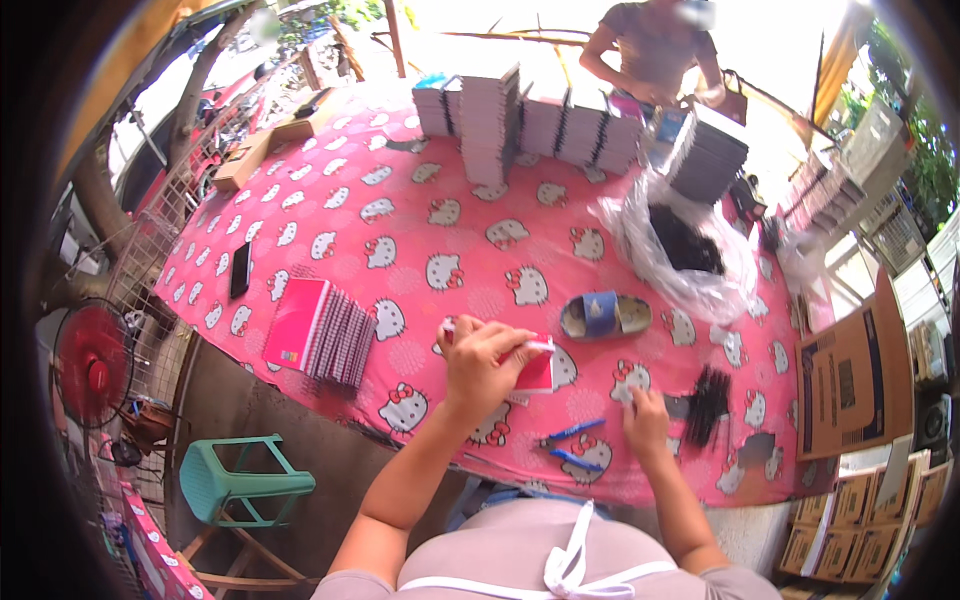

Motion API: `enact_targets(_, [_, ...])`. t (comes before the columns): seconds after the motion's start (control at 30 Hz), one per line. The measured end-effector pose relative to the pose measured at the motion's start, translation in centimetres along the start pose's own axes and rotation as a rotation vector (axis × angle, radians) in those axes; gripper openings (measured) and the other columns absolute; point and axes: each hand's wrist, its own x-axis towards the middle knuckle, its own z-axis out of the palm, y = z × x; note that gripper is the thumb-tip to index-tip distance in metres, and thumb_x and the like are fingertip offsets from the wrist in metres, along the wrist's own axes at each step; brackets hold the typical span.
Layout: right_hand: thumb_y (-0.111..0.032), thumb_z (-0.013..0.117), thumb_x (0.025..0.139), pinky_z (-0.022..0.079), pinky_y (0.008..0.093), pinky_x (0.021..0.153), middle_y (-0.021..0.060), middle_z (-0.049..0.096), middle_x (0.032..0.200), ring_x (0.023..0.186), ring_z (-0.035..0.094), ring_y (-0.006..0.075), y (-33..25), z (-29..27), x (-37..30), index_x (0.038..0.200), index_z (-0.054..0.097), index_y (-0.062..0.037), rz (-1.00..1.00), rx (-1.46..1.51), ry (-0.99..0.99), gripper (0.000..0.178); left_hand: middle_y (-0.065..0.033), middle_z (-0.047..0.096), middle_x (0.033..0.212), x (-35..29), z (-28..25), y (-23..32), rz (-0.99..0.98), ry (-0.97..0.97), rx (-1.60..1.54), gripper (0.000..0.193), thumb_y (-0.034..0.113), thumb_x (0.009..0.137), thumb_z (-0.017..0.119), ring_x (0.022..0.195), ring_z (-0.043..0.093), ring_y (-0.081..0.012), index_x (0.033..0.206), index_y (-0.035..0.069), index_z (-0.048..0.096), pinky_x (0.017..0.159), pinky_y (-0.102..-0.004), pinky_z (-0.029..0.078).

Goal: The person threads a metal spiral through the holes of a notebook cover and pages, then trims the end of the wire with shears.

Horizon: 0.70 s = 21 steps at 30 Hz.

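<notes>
My left hand (pixel 482 362) is closed at the top edge of a small pink-covered notebook (pixel 535 376), which lies on the table in front of me. The fingers partly cover it. To the right, my right hand (pixel 647 418) hovers low over the cloth with its fingers pinched together; whatever they hold is too small to make out. Close beside that hand lies a bundle of thin black strands (pixel 707 405). Between my hands rests a blue-handled tool (pixel 577 445) that looks like pliers. A blue slipper (pixel 605 316) lies just beyond.
A stack of pink spiral notebooks (pixel 318 332) and a black phone (pixel 240 270) lie left. Tall notebook stacks (pixel 488 125) stand at the back, near another person (pixel 655 50). A plastic bag (pixel 735 285) holds black material. A green stool (pixel 240 480) and cardboard box (pixel 850 370) flank the table.
</notes>
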Motion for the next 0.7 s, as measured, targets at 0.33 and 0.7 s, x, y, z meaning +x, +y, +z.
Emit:
enact_targets(0.33, [0.000, 0.075, 0.074, 0.051, 0.0271, 0.062, 0.0071, 0.065, 0.090, 0.073, 0.064, 0.0158, -14.1, -5.0, 8.1, 0.100, 0.071, -0.0049, -0.315, 0.629, -0.024, 0.027, 0.0045, 0.067, 0.084, 0.0, -0.1, -0.6, -0.015, 0.043, -0.030, 0.020, 0.026, 0.070, 0.082, 0.090, 0.055, -0.0152, 0.086, 0.015, 0.075, 0.090, -0.0366, 0.032])
enact_targets(0.7, [0.005, 0.062, 0.082, 0.049, 0.0282, 0.064, 0.0056, 0.061, 0.081, 0.073, 0.060, 0.0149, -13.4, -4.6, 9.4, 0.103, 0.065, -0.0017, -0.097, 0.784, -0.549, 0.022, 0.0039, 0.067, 0.088, -0.5, -0.2, -0.3, -0.021, 0.054, -0.004, 0.019, 0.024, 0.071, 0.080, 0.094, 0.054, -0.0155, 0.089, 0.018, 0.074, 0.093, -0.0404, 0.028])
